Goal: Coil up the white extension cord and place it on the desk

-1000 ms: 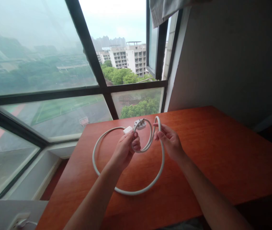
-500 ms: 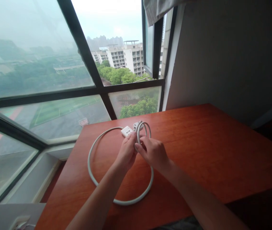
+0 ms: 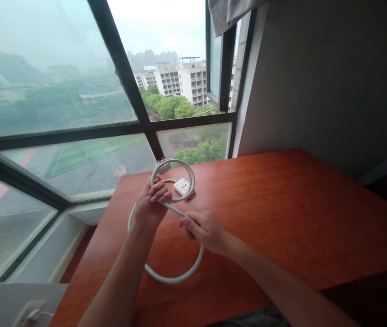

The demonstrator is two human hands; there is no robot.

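Observation:
A thick white power cable [image 3: 175,277] with a white socket block [image 3: 182,186] lies partly coiled on a reddish wooden table [image 3: 282,204]. My left hand [image 3: 150,206] is closed around the gathered loops, holding a small coil upright above the table's far left corner. My right hand [image 3: 204,231] pinches the cable a little lower and to the right, where it runs taut from the coil. A larger loop hangs down onto the tabletop below both hands. The plug end sits at the top of the small coil, partly hidden.
Large windows with dark frames [image 3: 135,122] stand right behind the table's far edge. A grey wall [image 3: 316,81] borders the right. A wall socket with a white plug [image 3: 28,312] shows at the bottom left, below the table.
My left hand has lifted the coil up and to the left. My right hand has slid down along the cable, and the big loop on the table has shrunk.

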